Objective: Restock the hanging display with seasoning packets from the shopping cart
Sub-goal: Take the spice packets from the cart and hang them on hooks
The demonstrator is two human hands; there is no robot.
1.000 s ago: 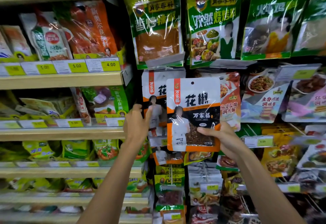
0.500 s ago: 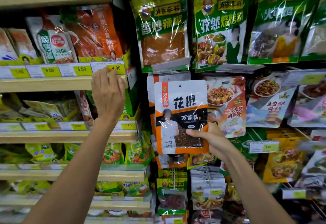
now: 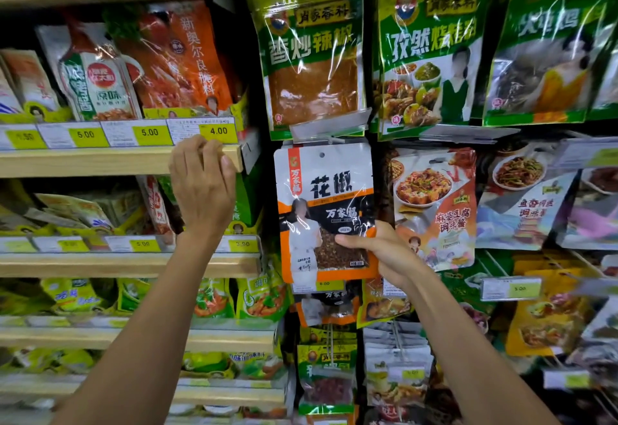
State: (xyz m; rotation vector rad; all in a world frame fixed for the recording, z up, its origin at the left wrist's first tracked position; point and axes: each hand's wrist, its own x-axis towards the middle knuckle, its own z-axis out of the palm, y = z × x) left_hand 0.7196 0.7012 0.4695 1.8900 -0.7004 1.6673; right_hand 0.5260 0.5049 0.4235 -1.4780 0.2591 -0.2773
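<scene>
A white, black and orange peppercorn packet [image 3: 326, 210] with a hang hole at its top is held up against the hanging display, just below a grey hook label [image 3: 329, 128]. My right hand [image 3: 381, 250] pinches its lower right corner, thumb across the front. My left hand [image 3: 202, 187] rests on the front edge of a wooden shelf [image 3: 100, 162], fingers curled over the lip under the 4.00 price tag [image 3: 217, 131]. More packets of the same kind hang lower [image 3: 326, 304]. The shopping cart is out of view.
Green seasoning bags [image 3: 311, 53] hang in the row above. An orange tofu-sauce packet [image 3: 438, 210] hangs right beside the held packet. Wooden shelves with pouches and yellow price tags fill the left. Hooks with price labels [image 3: 510, 289] stick out at the lower right.
My left hand left the display area, rose up and to the left, and settled on the shelf edge. The packet in my right hand shifted left and slightly up under the hook label.
</scene>
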